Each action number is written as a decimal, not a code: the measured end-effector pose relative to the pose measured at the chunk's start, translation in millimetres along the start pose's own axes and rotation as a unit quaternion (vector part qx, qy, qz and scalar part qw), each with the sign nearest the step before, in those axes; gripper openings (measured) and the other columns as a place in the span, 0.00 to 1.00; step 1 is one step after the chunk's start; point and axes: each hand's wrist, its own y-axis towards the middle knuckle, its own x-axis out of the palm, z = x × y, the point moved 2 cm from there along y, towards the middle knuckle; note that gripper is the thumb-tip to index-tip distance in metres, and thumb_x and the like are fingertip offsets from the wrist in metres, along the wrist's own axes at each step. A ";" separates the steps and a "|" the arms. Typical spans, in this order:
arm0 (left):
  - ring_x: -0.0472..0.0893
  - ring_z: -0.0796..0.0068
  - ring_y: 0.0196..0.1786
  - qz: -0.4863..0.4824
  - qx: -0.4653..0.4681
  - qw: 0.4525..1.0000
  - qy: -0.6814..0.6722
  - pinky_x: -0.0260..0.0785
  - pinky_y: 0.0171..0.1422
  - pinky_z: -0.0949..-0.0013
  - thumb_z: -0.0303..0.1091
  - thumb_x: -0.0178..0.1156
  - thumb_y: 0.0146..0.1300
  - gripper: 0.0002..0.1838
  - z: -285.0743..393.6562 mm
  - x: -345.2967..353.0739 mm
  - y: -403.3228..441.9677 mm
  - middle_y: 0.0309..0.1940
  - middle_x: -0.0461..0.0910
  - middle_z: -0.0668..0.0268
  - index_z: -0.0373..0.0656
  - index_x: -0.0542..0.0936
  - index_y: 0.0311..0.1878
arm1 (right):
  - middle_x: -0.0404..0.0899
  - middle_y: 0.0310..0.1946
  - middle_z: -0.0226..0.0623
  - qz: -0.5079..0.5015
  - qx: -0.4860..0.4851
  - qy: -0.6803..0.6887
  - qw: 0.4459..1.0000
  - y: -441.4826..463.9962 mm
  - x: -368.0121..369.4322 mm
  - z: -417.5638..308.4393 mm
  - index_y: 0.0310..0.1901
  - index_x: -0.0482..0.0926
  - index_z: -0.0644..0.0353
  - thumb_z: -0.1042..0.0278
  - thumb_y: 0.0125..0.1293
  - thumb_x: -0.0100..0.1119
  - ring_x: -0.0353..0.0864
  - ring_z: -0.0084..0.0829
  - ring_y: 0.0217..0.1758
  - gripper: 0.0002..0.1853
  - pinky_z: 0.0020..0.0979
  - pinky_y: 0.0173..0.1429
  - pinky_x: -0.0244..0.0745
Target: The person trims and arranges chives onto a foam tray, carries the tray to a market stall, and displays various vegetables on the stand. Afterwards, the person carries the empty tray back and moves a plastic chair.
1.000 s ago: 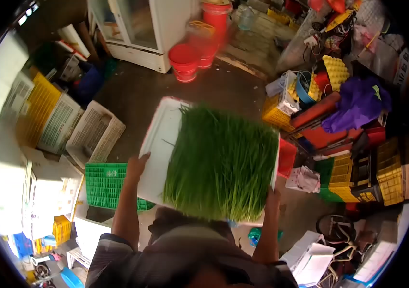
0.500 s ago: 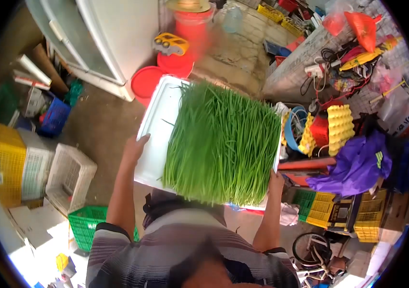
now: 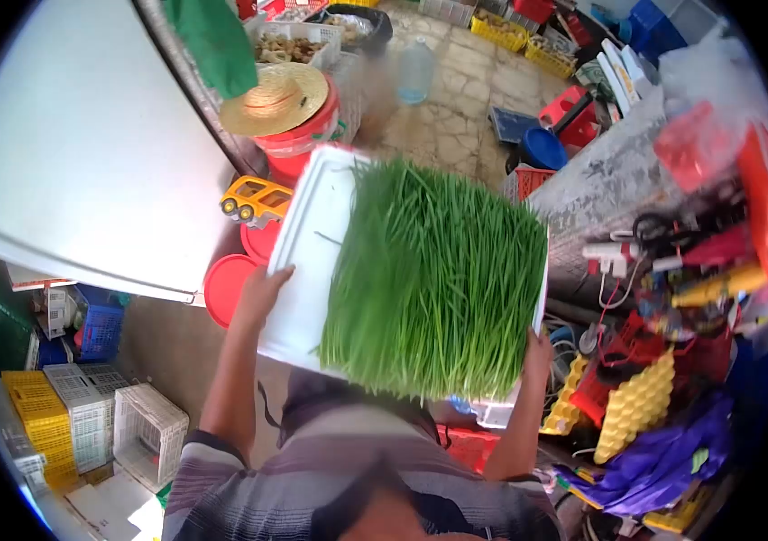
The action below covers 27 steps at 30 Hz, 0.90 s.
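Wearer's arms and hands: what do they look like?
Short sleeves, striped in grey and muted purple, with dark hems. Forearms uncovered. Left hand and right hand ungloved; no watch or bracelet visible.

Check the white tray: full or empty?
Partly full: green stalks cover most of the white tray, leaving its left strip nearly bare.

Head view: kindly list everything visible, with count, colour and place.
Tray: one, white, in both hands
Leafy stalks: one pile, green, on tray
Straw hat: one, tan, upper left
Toy truck: one, yellow, below hat
Buckets: several, red, beyond left hand
Bottle: one, bluish, top centre
Panel: one, white, left
Crates: many, multicoloured, around edges
Egg trays: at least two, yellow, right
Cloth: one, purple, lower right
Clutter: uncountable, mixed, mainly right
Shirt: one, grey-striped, bottom centre
Left hand and right hand: one each, bare, tray's sides
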 end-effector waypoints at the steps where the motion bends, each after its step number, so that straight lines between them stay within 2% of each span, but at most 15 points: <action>1: 0.82 0.65 0.45 0.008 -0.016 1.000 -0.021 0.73 0.50 0.64 0.47 0.65 0.61 0.30 27.0 6.3 20.3 0.44 0.83 0.52 0.28 0.77 0.55 | 0.81 0.37 0.54 -0.017 0.014 -0.015 1.000 29.4 1.2 -34.3 0.48 0.80 0.69 0.51 0.67 0.58 0.78 0.47 0.41 0.24 0.41 0.51 0.71; 2: 0.82 0.65 0.46 0.021 -0.012 1.000 -0.014 0.73 0.50 0.63 0.47 0.65 0.61 0.30 56.0 8.5 38.3 0.45 0.83 0.51 0.28 0.77 0.55 | 0.82 0.39 0.52 -0.029 0.024 -0.009 0.999 51.0 4.6 -67.3 0.48 0.81 0.69 0.53 0.68 0.58 0.80 0.41 0.43 0.23 0.39 0.52 0.71; 5: 0.81 0.66 0.46 0.055 0.000 0.999 0.000 0.73 0.50 0.63 0.47 0.65 0.61 0.29 96.6 27.6 115.8 0.45 0.82 0.53 0.29 0.78 0.55 | 0.83 0.36 0.46 -0.030 -0.004 0.091 0.995 129.6 35.8 -97.6 0.46 0.81 0.70 0.55 0.68 0.58 0.78 0.33 0.40 0.21 0.38 0.48 0.71; 6: 0.81 0.67 0.44 0.025 -0.014 0.999 -0.016 0.73 0.50 0.64 0.46 0.66 0.61 0.29 102.1 35.0 155.6 0.43 0.83 0.56 0.30 0.78 0.55 | 0.83 0.36 0.45 -0.034 0.002 0.096 0.995 157.3 49.8 -109.2 0.46 0.81 0.71 0.55 0.68 0.59 0.78 0.32 0.39 0.21 0.37 0.47 0.71; 9: 0.81 0.68 0.42 0.011 -0.011 0.999 -0.049 0.74 0.49 0.66 0.46 0.66 0.61 0.29 178.9 75.5 236.9 0.41 0.83 0.58 0.30 0.78 0.55 | 0.83 0.34 0.40 -0.046 0.008 0.112 0.993 251.2 83.8 -158.8 0.47 0.82 0.71 0.57 0.68 0.59 0.77 0.29 0.36 0.20 0.34 0.45 0.72; 10: 0.81 0.68 0.42 0.009 0.008 0.998 -0.056 0.74 0.48 0.67 0.47 0.67 0.61 0.29 205.4 94.5 258.5 0.40 0.83 0.58 0.30 0.78 0.55 | 0.83 0.34 0.40 -0.039 0.033 0.076 0.996 281.4 80.7 -176.2 0.49 0.81 0.71 0.58 0.69 0.59 0.77 0.28 0.36 0.20 0.33 0.44 0.72; 13: 0.81 0.68 0.42 0.029 0.020 0.999 0.039 0.73 0.48 0.66 0.47 0.67 0.61 0.30 249.1 130.2 372.1 0.41 0.83 0.57 0.29 0.78 0.56 | 0.84 0.40 0.44 -0.019 0.028 0.048 0.998 361.8 91.2 -238.3 0.51 0.81 0.70 0.59 0.71 0.57 0.81 0.29 0.39 0.19 0.33 0.46 0.75; 14: 0.81 0.68 0.43 0.029 0.040 0.998 0.026 0.73 0.50 0.66 0.47 0.67 0.61 0.30 269.7 142.6 403.0 0.42 0.83 0.56 0.29 0.79 0.55 | 0.84 0.41 0.44 -0.023 0.054 0.065 0.996 379.9 90.3 -262.9 0.51 0.81 0.69 0.60 0.71 0.58 0.82 0.29 0.40 0.19 0.33 0.47 0.76; 17: 0.81 0.68 0.44 -0.008 0.013 1.000 -0.013 0.72 0.51 0.66 0.46 0.67 0.60 0.30 334.5 170.6 489.0 0.43 0.83 0.56 0.28 0.79 0.55 | 0.85 0.40 0.41 0.002 0.064 0.125 0.990 462.5 101.9 -278.6 0.51 0.81 0.69 0.61 0.71 0.59 0.82 0.29 0.40 0.18 0.32 0.47 0.76; 18: 0.81 0.69 0.44 -0.024 0.000 0.999 -0.031 0.72 0.51 0.67 0.46 0.66 0.60 0.29 355.6 178.5 519.6 0.43 0.83 0.57 0.29 0.79 0.55 | 0.85 0.40 0.38 -0.017 0.076 0.173 0.982 484.1 103.3 -308.5 0.50 0.82 0.68 0.63 0.70 0.60 0.81 0.28 0.41 0.16 0.30 0.46 0.75; 21: 0.81 0.70 0.43 -0.036 0.004 0.999 -0.027 0.73 0.48 0.67 0.46 0.66 0.61 0.29 425.6 180.8 575.2 0.43 0.83 0.59 0.30 0.79 0.55 | 0.84 0.38 0.38 -0.021 0.066 0.177 0.982 532.8 103.0 -373.3 0.48 0.82 0.70 0.60 0.69 0.60 0.79 0.26 0.39 0.18 0.30 0.47 0.72; 22: 0.80 0.71 0.43 -0.040 -0.019 0.999 -0.019 0.72 0.48 0.67 0.45 0.66 0.61 0.28 460.6 182.7 578.3 0.43 0.83 0.59 0.30 0.79 0.55 | 0.85 0.38 0.38 0.000 0.062 0.204 0.977 552.7 106.0 -383.1 0.47 0.82 0.70 0.61 0.70 0.59 0.78 0.25 0.39 0.17 0.29 0.47 0.72; 25: 0.80 0.72 0.43 -0.050 -0.023 0.997 -0.052 0.72 0.48 0.68 0.45 0.66 0.61 0.28 517.7 197.1 614.9 0.43 0.83 0.60 0.29 0.79 0.55 | 0.83 0.37 0.35 0.019 0.036 0.093 0.995 613.7 100.2 -425.5 0.48 0.82 0.70 0.62 0.70 0.59 0.76 0.24 0.38 0.17 0.30 0.46 0.71; 26: 0.80 0.72 0.43 -0.039 -0.015 0.999 -0.035 0.71 0.48 0.68 0.46 0.66 0.61 0.28 532.9 203.3 630.5 0.43 0.83 0.60 0.30 0.79 0.56 | 0.82 0.36 0.33 -0.021 0.048 0.138 0.989 638.5 101.7 -437.3 0.48 0.83 0.69 0.62 0.71 0.58 0.76 0.24 0.38 0.16 0.30 0.45 0.71; 27: 0.80 0.72 0.43 -0.025 -0.006 0.999 -0.020 0.71 0.48 0.69 0.46 0.66 0.62 0.28 547.4 212.3 647.1 0.43 0.83 0.61 0.31 0.79 0.56 | 0.82 0.37 0.33 -0.011 0.059 0.157 0.986 657.7 104.9 -457.1 0.46 0.83 0.69 0.62 0.70 0.58 0.76 0.25 0.39 0.16 0.30 0.46 0.71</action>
